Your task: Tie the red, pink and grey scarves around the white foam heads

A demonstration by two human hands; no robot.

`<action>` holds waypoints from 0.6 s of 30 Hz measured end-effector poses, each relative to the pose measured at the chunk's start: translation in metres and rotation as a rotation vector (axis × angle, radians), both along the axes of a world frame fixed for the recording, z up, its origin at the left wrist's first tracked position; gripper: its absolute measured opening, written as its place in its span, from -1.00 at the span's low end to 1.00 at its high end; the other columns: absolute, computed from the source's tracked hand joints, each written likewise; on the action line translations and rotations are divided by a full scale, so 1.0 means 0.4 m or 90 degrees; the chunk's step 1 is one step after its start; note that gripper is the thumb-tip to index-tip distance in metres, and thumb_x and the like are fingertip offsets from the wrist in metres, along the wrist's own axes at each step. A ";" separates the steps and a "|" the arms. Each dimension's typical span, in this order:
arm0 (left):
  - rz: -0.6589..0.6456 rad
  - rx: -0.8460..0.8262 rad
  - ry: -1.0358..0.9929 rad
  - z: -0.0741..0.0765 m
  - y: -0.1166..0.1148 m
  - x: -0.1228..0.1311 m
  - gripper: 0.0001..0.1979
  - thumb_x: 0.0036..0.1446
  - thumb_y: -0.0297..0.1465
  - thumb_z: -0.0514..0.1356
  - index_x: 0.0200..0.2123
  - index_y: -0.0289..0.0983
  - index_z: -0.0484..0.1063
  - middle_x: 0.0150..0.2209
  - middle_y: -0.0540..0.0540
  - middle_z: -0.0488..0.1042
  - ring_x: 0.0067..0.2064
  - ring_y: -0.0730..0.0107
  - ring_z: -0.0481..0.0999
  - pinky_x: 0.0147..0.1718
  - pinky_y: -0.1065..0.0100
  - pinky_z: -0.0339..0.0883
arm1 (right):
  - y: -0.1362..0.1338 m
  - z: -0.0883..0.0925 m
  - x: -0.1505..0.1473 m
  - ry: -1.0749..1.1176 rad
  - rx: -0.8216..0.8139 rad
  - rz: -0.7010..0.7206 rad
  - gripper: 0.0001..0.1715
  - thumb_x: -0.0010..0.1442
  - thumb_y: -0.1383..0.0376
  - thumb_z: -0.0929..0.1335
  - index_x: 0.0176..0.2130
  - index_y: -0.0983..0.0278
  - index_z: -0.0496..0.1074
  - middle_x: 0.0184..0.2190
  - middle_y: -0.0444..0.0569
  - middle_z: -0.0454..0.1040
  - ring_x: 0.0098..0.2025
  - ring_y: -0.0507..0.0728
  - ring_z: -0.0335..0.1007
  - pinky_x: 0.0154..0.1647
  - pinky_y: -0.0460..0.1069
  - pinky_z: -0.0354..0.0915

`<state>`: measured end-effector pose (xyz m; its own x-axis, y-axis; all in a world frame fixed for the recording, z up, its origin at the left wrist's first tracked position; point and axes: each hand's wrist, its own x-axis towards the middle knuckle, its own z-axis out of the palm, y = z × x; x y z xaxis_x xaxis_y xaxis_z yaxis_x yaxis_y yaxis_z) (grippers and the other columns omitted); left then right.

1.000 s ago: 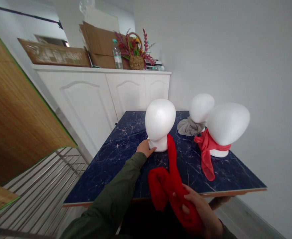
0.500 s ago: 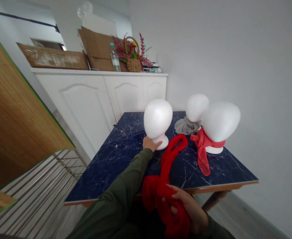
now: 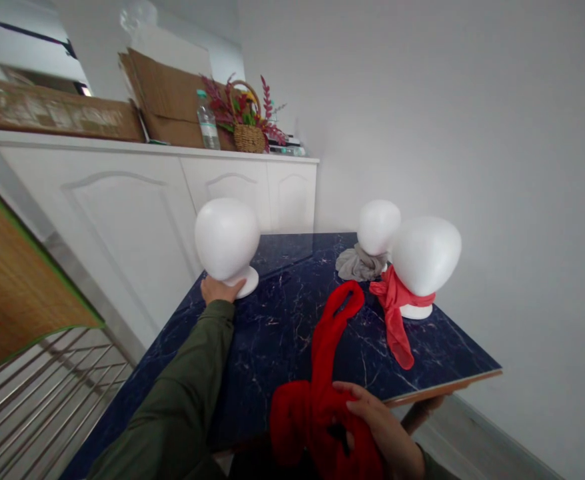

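Note:
A white mannequin head [image 3: 227,239] stands at the left of the dark blue marbled table [image 3: 277,320], with my left hand [image 3: 219,289] wrapped round its neck. My right hand [image 3: 375,420] grips a bright red scarf [image 3: 325,340] at the front edge. The scarf's looped far end lies on the table, and its bunched near part hangs over the edge. Two more mannequin heads stand at the right: the nearer one [image 3: 426,257] wears a coral scarf [image 3: 395,313] knotted at its neck, the farther one [image 3: 378,225] has a grey scarf [image 3: 360,263] round its base.
Behind the table runs a white cabinet [image 3: 122,200] carrying cardboard boxes [image 3: 172,100], a water bottle [image 3: 206,123] and a flower basket [image 3: 249,137]. To the left is a metal rack [image 3: 47,393] with a bamboo mat [image 3: 17,267]. A bare wall borders the right side.
My left hand has shifted the mannequin head leftward across the table. The view has turned slightly to the right. My right hand stays on the red scarf.

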<state>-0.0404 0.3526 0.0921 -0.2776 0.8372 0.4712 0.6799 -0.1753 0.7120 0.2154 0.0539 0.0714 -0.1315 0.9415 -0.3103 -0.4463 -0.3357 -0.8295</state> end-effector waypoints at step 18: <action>0.170 -0.042 -0.055 -0.049 0.059 -0.006 -0.14 -0.22 -0.17 0.25 0.09 -0.47 0.00 0.12 -0.46 0.04 0.14 -0.11 0.07 0.06 0.00 0.01 | 0.390 -0.044 0.053 -0.895 0.262 -0.135 -0.32 -0.01 0.10 0.31 0.00 0.48 0.26 -0.10 0.27 0.28 -0.01 0.31 0.19 0.01 0.07 0.09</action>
<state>-0.0428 0.3762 0.0727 -0.5299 0.7568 0.3828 0.6317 0.0510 0.7735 0.2367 0.2100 0.0539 0.1917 0.9557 0.2235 0.7760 -0.0081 -0.6307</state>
